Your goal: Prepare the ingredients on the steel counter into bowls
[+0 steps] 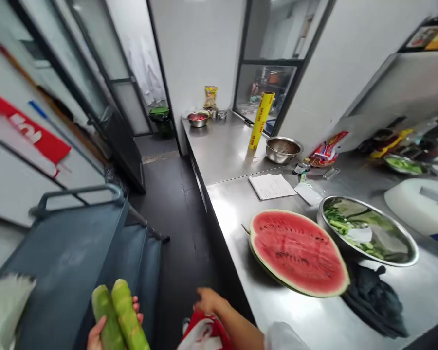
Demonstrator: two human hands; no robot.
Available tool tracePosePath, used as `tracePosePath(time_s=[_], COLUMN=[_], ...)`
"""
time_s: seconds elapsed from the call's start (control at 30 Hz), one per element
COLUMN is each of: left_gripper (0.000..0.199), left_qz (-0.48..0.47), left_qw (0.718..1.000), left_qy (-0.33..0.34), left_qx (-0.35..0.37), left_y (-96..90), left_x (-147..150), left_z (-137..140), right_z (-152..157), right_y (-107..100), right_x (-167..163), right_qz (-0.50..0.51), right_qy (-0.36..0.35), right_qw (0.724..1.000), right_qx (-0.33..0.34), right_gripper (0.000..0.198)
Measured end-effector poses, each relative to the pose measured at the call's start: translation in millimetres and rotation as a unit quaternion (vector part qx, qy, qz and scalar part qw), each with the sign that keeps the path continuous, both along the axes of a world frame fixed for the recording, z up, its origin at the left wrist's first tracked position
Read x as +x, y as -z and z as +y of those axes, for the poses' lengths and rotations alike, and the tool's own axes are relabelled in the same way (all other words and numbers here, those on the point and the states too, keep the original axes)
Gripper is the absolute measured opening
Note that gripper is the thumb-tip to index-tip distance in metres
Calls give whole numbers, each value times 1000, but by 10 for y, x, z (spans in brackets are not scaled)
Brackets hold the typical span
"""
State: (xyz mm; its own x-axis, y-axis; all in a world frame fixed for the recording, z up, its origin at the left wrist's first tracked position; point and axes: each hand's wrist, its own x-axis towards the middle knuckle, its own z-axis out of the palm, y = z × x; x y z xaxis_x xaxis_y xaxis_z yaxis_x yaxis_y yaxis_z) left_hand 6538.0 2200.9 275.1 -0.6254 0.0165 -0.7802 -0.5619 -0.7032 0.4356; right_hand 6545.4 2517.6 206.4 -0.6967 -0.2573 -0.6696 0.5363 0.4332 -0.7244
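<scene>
My left hand is wrapped round two thick green stem lettuce stalks, side by side, at the bottom left. Its thumb shows on the near side and some fingertips on the far side. My right hand hovers in front of the red apron, a little blurred, its fingers mostly hidden. Nothing can be made out in it. On the steel counter to the right lies a cut watermelon half, red face up.
Left stands a grey trolley. Past the watermelon are a large steel bowl of cut greens, a black plastic bag, a notebook, a smaller metal bowl and an upright yellow roll. Dark floor runs between trolley and counter.
</scene>
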Motion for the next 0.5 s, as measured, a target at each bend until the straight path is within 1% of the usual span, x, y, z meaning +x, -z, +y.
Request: tracePosePath(time_s=[0.03, 0.07, 0.13, 0.2, 0.23, 0.27, 0.3, 0.37, 0.43, 0.5], left_gripper=[103, 102, 100, 97, 95, 92, 91, 90, 91, 91], left_qz=[0, 6, 23, 46, 56, 64, 68, 68, 56, 51], left_qw=[1000, 999, 997, 995, 993, 991, 989, 987, 986, 982], left_qy=[18, 34, 60, 75, 83, 86, 87, 78, 66, 64], left_qx=[8, 17, 34, 49, 61, 76, 93, 124, 146, 171], left_y=[-71, -122, -143, -64, -1, 64, 122, 195, 210, 223], left_x=[-403, -813, -1631, -2410, -2774, -3117, -3440, -4029, -4556, -5040], left_z=[2, 25, 125, 293, 397, 509, 623, 825, 936, 908], right_z=[-27, -45, -24, 87, 166, 250, 330, 456, 527, 556], right_y=[141, 289, 596, 853, 935, 975, 971, 843, 617, 395], right_x=[73, 135, 160, -20, -199, -437, -724, -1409, -2161, -2903], right_qz=[-17, -33, -63, -90, -96, -94, -88, -64, -48, -40], right_qy=[10, 14, 11, 18, 38, 63, 92, 136, 144, 126], right_qw=[999, 997, 989, 983, 982, 980, 978, 975, 977, 980], right_qx=[37, 74, 137, 157, 160, 164, 167, 164, 153, 150], right_gripper=[33, 44, 66, 76, 76, 73, 69, 60, 52, 44])
